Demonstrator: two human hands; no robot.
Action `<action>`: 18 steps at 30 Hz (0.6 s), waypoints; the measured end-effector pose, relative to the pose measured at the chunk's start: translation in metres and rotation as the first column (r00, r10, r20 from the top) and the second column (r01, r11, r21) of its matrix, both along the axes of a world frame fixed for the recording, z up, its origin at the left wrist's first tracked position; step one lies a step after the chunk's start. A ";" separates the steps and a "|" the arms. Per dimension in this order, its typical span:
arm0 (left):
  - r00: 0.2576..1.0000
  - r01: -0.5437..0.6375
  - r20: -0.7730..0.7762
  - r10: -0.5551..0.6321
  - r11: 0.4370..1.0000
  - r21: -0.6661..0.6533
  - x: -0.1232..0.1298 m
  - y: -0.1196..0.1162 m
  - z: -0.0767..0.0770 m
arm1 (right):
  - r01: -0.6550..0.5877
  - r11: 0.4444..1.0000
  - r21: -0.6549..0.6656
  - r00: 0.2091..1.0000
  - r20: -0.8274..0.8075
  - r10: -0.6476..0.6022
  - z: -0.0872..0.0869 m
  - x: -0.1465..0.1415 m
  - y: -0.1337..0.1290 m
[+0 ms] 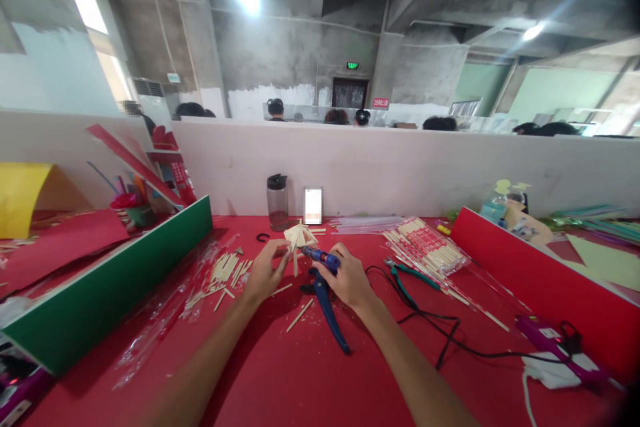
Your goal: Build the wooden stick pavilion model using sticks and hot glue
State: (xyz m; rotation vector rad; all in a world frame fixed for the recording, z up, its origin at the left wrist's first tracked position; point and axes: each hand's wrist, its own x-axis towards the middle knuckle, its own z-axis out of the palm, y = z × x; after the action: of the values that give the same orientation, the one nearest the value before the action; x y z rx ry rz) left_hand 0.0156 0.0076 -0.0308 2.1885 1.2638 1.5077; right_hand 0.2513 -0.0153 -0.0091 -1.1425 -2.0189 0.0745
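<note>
My left hand is at the left side of a small model of pale wooden sticks, its thumb and fingers pinching the edge. The model has a peaked, roof-like top and a stick leg below. In my right hand is a blue hot glue gun, its nozzle pointing left against or very near the model; the exact contact is too small to tell. Just under the gun lies a blue-handled cutter. Cut stick pieces are scattered left of my left hand.
Green-handled pliers and a black cord lie to the right, near packed sticks. A bottle and a phone stand at the back. Green and red dividers flank the red table.
</note>
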 end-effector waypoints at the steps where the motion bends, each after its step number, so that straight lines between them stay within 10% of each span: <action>1: 1.000 0.000 0.000 0.000 1.000 0.000 0.000 0.000 0.000 | -0.004 1.000 -0.006 1.000 -0.006 0.004 0.001 0.000 0.000; 18: 1.000 -0.003 0.018 0.003 1.000 0.001 0.001 -0.001 0.001 | -0.065 0.990 -0.128 0.992 -0.113 0.050 0.008 0.012 0.003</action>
State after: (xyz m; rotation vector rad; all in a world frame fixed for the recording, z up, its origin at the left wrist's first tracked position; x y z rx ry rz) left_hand 0.0168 0.0070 -0.0296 2.1696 1.2609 1.5264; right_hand 0.2633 -0.0122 -0.0015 -1.1357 -1.9726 0.2973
